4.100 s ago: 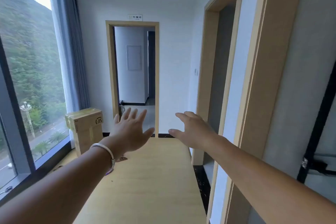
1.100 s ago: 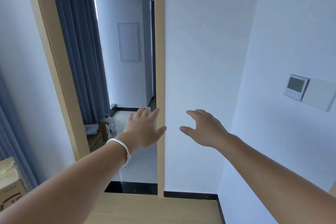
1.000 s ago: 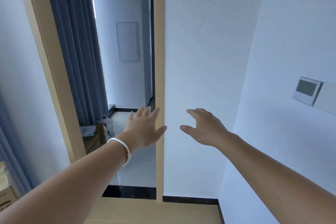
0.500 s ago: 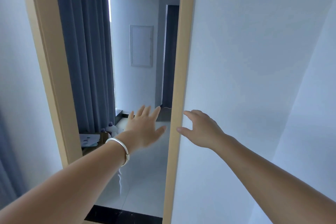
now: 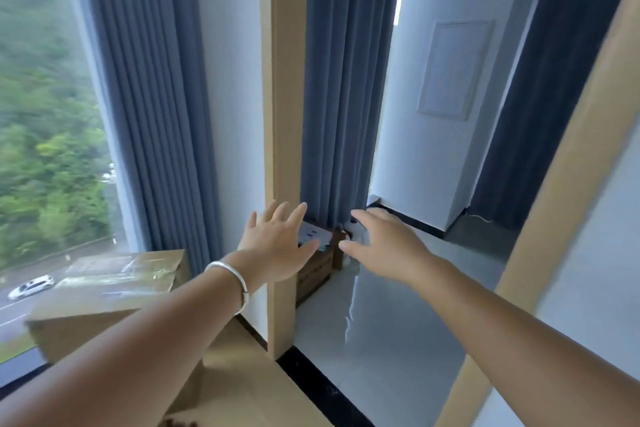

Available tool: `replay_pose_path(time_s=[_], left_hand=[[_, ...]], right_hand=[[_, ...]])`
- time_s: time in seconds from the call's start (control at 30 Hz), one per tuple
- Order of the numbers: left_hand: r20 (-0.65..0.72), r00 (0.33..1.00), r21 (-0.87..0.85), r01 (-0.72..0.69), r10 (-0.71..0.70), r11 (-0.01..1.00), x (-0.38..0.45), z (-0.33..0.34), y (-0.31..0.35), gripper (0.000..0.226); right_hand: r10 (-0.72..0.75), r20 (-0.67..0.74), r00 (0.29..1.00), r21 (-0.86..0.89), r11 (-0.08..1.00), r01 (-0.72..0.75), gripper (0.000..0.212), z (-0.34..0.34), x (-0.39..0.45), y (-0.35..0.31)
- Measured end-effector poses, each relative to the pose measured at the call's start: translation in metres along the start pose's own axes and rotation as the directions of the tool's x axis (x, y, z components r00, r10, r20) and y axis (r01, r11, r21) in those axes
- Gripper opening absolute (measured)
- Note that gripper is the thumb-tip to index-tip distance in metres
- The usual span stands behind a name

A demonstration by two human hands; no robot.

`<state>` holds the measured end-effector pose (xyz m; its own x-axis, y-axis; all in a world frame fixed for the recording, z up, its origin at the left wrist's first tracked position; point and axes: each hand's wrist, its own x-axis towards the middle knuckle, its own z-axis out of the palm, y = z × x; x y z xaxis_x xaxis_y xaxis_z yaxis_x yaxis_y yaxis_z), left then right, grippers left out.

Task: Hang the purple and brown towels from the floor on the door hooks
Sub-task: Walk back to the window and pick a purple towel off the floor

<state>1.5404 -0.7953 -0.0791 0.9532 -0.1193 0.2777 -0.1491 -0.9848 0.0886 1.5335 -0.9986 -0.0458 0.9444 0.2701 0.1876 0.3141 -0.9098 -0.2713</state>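
My left hand, with a silver bangle on the wrist, is stretched forward with fingers spread and holds nothing. My right hand reaches out beside it, also open and empty. Both hover in front of a doorway with a light wooden frame. No purple towel, brown towel or door hooks show in this view.
A cardboard box stands at the lower left by the big window. Blue-grey curtains hang beside it and inside the room beyond. A wooden crate with papers sits past the doorway on grey tiled floor. Another frame post slants at right.
The view has swung left and tilted: the window, curtain and cardboard box have come into sight, and the white wall has left. Both hands stay open and stretched forward.
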Motion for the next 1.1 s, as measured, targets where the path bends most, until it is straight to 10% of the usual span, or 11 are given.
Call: replay_pose_path(time_s=[0.53,1.1], left_hand=[[0.077,0.655,0.11,0.744,-0.752,0.659,-0.155,0.046,-0.173,0.077],[0.405,0.257,0.054,0.951,-0.878,0.304,-0.321,0.242,-0.397,0.075]], right_hand=[[-0.645,0.359,0.674,0.255,0.763,0.594,0.068,0.181,0.086,-0.162],[-0.617,0.673,0.407,0.245,0.706,0.665,0.066,0.457,0.094,-0.35]])
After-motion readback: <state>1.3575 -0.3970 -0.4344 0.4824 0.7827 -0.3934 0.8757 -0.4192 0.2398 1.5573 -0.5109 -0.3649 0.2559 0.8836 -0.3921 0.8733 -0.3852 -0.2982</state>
